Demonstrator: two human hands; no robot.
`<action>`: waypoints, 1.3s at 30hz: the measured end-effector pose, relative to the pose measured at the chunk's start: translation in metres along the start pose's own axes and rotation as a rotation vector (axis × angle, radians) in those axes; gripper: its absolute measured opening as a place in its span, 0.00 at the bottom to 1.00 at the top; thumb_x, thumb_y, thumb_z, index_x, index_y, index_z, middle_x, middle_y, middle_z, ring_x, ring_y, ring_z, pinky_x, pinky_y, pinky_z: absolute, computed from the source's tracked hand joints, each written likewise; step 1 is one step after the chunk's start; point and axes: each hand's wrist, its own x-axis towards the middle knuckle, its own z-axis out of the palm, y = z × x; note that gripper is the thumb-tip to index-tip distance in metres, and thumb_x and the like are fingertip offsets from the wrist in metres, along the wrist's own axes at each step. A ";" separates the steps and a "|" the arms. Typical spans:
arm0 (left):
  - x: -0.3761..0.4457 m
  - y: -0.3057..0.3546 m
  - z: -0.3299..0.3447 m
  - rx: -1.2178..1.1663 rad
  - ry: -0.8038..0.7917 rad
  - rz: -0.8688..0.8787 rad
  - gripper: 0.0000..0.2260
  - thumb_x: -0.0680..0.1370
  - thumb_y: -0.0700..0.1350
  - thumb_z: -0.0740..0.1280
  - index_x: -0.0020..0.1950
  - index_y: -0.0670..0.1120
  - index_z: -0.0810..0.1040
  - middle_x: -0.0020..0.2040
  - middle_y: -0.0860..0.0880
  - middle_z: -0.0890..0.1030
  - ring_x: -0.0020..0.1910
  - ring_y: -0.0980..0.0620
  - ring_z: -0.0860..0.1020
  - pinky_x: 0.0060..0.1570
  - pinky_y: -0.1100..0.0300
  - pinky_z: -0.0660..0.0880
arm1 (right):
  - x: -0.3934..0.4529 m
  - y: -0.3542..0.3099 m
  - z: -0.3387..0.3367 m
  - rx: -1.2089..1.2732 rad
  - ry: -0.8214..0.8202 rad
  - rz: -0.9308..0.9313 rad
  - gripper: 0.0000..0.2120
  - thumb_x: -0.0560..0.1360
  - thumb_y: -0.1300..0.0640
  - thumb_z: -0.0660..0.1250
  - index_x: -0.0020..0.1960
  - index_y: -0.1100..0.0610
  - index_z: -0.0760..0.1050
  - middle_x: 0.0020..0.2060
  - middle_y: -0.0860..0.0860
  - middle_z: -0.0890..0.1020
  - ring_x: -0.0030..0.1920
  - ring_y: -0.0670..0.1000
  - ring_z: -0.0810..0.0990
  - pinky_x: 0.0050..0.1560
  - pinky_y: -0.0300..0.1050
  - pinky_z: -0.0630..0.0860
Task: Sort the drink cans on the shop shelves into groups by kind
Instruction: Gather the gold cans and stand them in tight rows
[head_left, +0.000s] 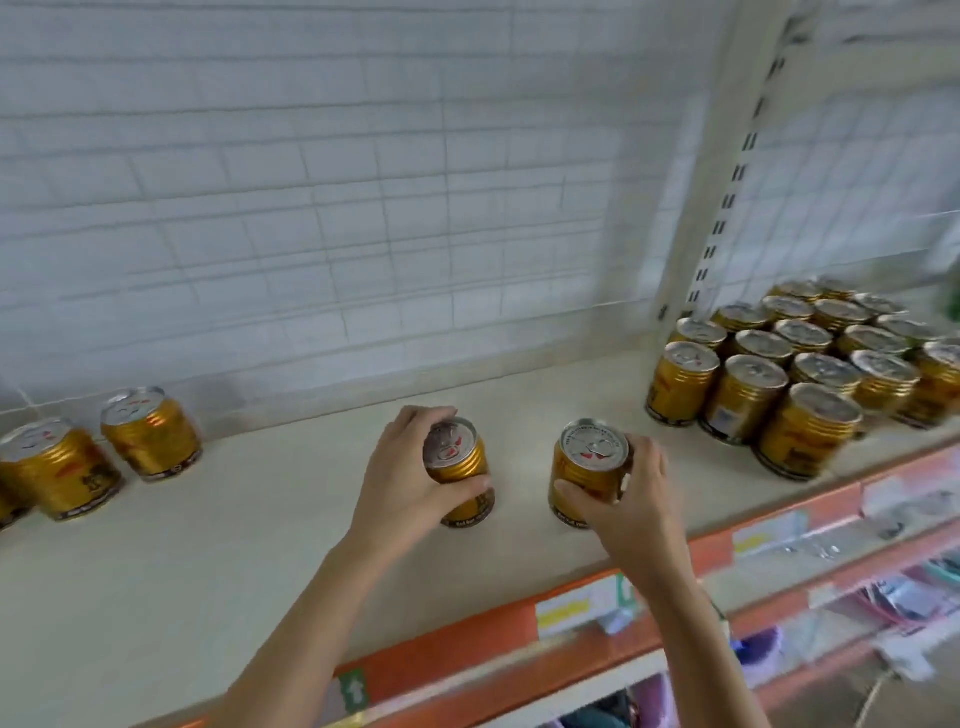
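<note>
Two short gold drink cans with silver pull-tab lids stand near the middle of the cream shelf (260, 561). My left hand (402, 483) grips the left can (460, 470) from its left side, thumb in front and fingers over the lid's far rim. My right hand (631, 499) grips the right can (589, 467) from its right side, thumb low across the front. Both cans look upright; whether they touch the shelf I cannot tell. A packed group of several like gold cans (800, 369) stands at the right. More gold cans (150, 434) stand at the left edge.
A white wire-grid back panel (363, 208) closes the shelf's rear, with a slotted upright post (727, 208) at the right. An orange price rail (467, 644) with labels runs along the front edge. Lower shelves with packaged goods (893, 597) show below right.
</note>
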 end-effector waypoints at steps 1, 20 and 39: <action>0.008 0.012 0.015 0.002 -0.039 0.036 0.31 0.62 0.51 0.79 0.63 0.53 0.72 0.53 0.61 0.70 0.57 0.58 0.70 0.56 0.65 0.67 | 0.004 0.010 -0.016 -0.014 0.035 0.006 0.27 0.64 0.59 0.77 0.57 0.62 0.68 0.49 0.51 0.69 0.47 0.47 0.67 0.41 0.32 0.60; 0.079 0.128 0.182 0.067 -0.191 0.223 0.34 0.66 0.47 0.78 0.68 0.44 0.69 0.63 0.47 0.69 0.62 0.51 0.70 0.55 0.72 0.61 | 0.049 0.090 -0.114 -0.463 0.235 -0.004 0.37 0.65 0.52 0.76 0.68 0.62 0.65 0.56 0.60 0.68 0.58 0.61 0.69 0.54 0.48 0.71; -0.142 0.019 -0.032 0.570 0.307 -0.482 0.17 0.73 0.46 0.72 0.59 0.42 0.76 0.48 0.47 0.73 0.46 0.46 0.77 0.45 0.56 0.70 | 0.000 0.030 0.009 -0.264 -0.571 -0.600 0.18 0.71 0.52 0.67 0.58 0.59 0.75 0.51 0.56 0.77 0.52 0.61 0.76 0.48 0.57 0.76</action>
